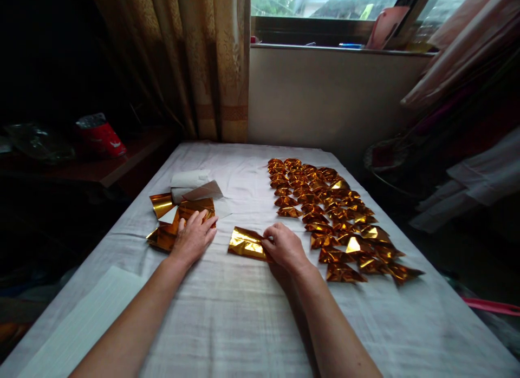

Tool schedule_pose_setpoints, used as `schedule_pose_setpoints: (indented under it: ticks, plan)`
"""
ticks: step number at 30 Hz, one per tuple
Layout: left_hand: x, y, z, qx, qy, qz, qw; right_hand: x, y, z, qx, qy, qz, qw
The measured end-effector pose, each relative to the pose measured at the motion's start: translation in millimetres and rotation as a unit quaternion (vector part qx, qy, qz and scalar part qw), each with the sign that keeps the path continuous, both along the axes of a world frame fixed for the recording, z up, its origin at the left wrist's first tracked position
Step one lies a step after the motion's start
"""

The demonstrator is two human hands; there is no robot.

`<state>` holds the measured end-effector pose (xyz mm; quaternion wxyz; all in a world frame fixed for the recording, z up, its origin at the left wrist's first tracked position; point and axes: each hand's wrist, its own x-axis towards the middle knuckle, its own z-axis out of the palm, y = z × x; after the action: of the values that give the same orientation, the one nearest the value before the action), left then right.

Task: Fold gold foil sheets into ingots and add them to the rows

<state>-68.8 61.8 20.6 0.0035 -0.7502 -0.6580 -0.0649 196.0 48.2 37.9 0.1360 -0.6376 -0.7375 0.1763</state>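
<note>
The right hand (284,247) pinches the right end of a single gold foil sheet (247,243), fingertips closed on its edge, the sheet lying flat near the middle of the counter (244,313), a little toward the near edge. That foil looks feather-light, thin and crinkly; it should crease at the slightest press and slide easily on the white cloth, so an edge or corner pinch, as here, seems the sensible hold. A grab across the middle would likely crumple it.

Over on the left side, the left hand (194,236) lies palm-down with fingers spread, released, pressing on a loose stack of gold sheets (179,221) with nothing grasped. The single sheet lies between the two hands, touching the right fingertips and apart from the left ones.

Just beyond the stack sits a white paper roll (190,178). Along the right side, running toward the far edge, rows of folded gold pieces (337,221) lie packed side by side. A white paper pad (85,324) rests at the near left corner.
</note>
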Motion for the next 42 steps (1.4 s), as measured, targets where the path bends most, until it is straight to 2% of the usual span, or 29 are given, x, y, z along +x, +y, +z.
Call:
schedule_pose_setpoints:
  ticks: [4,7,10,13,16,20,25,29,42]
  plan:
    - [6.7,-4.7,4.1,0.017,0.002,-0.009,1.000,2.1,-1.0,-5.8,0.017,0.061,-0.032,0.997]
    - [24.0,-14.0,9.1,0.061,-0.025,-0.051,0.997,3.7,-2.3,-11.8,0.007,0.144,-0.054,0.988]
    - [45.9,-21.1,12.7,0.082,-0.104,-0.117,0.984,4.7,-5.8,-14.3,0.009,0.222,-0.027,0.975]
    - [61.5,-23.6,14.8,0.062,-0.183,-0.157,0.969,5.9,-12.2,-12.6,0.029,0.265,0.019,0.964]
    - [66.6,-26.0,15.1,0.017,-0.269,-0.138,0.953,8.0,-19.5,-11.8,0.051,0.291,0.038,0.955]
    - [67.1,-34.2,10.6,-0.009,-0.384,-0.089,0.919,11.5,-26.8,-18.0,0.056,0.342,0.022,0.938]
    - [67.9,-41.4,1.3,-0.020,-0.463,-0.037,0.885,17.5,-31.1,-24.2,0.006,0.382,-0.002,0.924]
    - [66.1,-40.3,-1.0,-0.028,-0.473,-0.020,0.880,21.0,-31.0,-21.3,-0.013,0.385,-0.003,0.923]
    - [65.6,-38.2,2.1,-0.011,-0.409,-0.045,0.912,18.3,-28.6,-27.7,0.019,0.326,-0.029,0.945]
